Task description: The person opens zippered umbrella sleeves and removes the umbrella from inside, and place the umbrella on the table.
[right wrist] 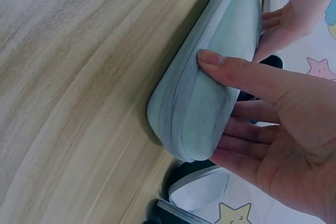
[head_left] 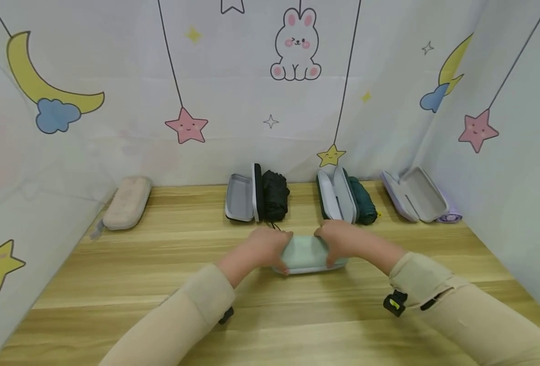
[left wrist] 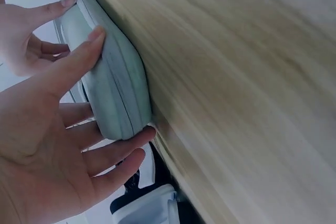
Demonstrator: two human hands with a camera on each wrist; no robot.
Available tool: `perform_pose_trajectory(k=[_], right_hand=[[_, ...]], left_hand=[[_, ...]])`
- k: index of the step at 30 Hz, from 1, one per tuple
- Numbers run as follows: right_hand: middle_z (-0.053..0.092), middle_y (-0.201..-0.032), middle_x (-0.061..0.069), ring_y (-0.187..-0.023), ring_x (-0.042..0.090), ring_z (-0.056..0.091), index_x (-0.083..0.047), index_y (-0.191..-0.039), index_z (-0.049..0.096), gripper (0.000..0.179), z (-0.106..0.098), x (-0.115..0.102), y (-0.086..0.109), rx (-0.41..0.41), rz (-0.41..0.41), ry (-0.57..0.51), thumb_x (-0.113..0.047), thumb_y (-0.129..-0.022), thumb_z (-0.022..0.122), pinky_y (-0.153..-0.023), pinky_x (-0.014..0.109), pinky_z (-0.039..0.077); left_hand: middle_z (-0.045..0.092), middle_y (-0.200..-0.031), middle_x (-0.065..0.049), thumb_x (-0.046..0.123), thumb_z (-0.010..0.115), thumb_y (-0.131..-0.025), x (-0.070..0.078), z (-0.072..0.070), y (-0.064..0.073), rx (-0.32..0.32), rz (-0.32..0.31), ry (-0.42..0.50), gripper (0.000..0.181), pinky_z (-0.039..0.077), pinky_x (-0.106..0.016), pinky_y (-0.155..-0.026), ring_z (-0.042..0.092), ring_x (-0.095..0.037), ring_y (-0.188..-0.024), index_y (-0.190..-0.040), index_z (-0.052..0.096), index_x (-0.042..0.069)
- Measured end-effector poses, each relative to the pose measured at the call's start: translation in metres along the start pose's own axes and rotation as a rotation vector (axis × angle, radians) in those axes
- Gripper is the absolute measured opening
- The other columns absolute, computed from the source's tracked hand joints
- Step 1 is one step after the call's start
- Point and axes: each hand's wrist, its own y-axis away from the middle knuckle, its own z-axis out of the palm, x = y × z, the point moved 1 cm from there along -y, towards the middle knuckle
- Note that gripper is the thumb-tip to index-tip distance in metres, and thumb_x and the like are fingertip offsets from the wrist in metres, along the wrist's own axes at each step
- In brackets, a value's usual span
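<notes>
A mint green zippered case, closed, lies lengthwise on the wooden table in front of the person. At its left end the left hand grips it, thumb on the near zipper side and fingers behind. The right hand holds the other end the same way. In the left wrist view, the thumb of the left hand presses the case near its grey zipper band. The right wrist view shows the right hand's thumb on the case's upper edge, its fingers along the far side.
Behind stand an open grey-lined case with a black folded bundle, an open dark green case with a green bundle, and an open lilac case. A closed beige case lies far left. A printed curtain borders the table.
</notes>
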Motion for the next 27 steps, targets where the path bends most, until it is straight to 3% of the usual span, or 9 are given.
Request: perform_pose_trajectory(k=[3, 9, 12, 18, 21, 27], right_hand=[[0.063, -0.106, 0.01, -0.096, 0.025, 0.059, 0.003, -0.118, 0.065, 0.068, 0.001, 0.0, -0.001, -0.015, 0.011, 0.02, -0.031, -0.066, 0.092, -0.085, 0.039, 0.049], [0.059, -0.115, 0.016, -0.103, 0.03, 0.058, 0.002, -0.122, 0.062, 0.074, 0.002, 0.0, 0.001, -0.013, 0.022, 0.043, -0.034, -0.065, 0.092, -0.088, 0.043, 0.049], [0.057, -0.117, 0.016, -0.104, 0.03, 0.057, 0.002, -0.123, 0.059, 0.077, 0.003, 0.001, 0.004, 0.001, 0.009, 0.065, -0.036, -0.065, 0.092, -0.089, 0.043, 0.048], [0.054, -0.114, 0.014, -0.103, 0.03, 0.055, 0.001, -0.12, 0.056, 0.078, 0.006, -0.001, 0.01, 0.067, -0.02, 0.087, -0.037, -0.063, 0.093, -0.089, 0.043, 0.047], [0.053, -0.116, 0.016, -0.105, 0.032, 0.054, 0.002, -0.12, 0.055, 0.079, 0.01, -0.003, 0.015, 0.108, -0.026, 0.117, -0.038, -0.063, 0.093, -0.089, 0.045, 0.047], [0.053, -0.119, 0.021, -0.106, 0.036, 0.054, 0.004, -0.118, 0.053, 0.081, 0.015, -0.007, 0.025, 0.21, -0.066, 0.185, -0.038, -0.062, 0.093, -0.089, 0.046, 0.047]], left_hand=[[0.056, -0.137, -0.002, 0.049, 0.08, -0.077, -0.005, 0.001, 0.006, 0.037, -0.009, 0.082, 0.081, 0.047, -0.038, -0.093, 0.056, -0.021, -0.118, -0.143, 0.05, 0.012], [0.068, -0.111, -0.002, 0.022, 0.065, -0.095, -0.02, -0.01, 0.024, 0.201, -0.046, 0.181, 0.02, 0.052, -0.034, -0.077, 0.064, -0.019, -0.098, -0.113, 0.071, 0.014], [0.069, -0.104, -0.002, 0.019, 0.061, -0.098, -0.028, -0.009, 0.027, 0.179, -0.074, 0.204, 0.015, 0.052, -0.034, -0.076, 0.065, -0.02, -0.093, -0.106, 0.073, 0.014], [0.066, -0.12, -0.005, 0.016, 0.054, -0.101, -0.037, -0.002, 0.018, 0.088, -0.141, 0.316, 0.028, 0.05, -0.039, -0.088, 0.062, -0.024, -0.109, -0.125, 0.067, 0.013], [0.067, -0.117, -0.005, 0.009, 0.053, -0.099, -0.04, 0.001, 0.011, 0.072, -0.109, 0.406, 0.027, 0.049, -0.038, -0.088, 0.062, -0.023, -0.107, -0.12, 0.069, 0.011], [0.064, -0.096, -0.004, 0.002, 0.054, -0.097, -0.048, 0.001, 0.005, 0.065, 0.03, 0.573, 0.019, 0.044, -0.03, -0.075, 0.054, -0.018, -0.084, -0.101, 0.072, 0.004]])
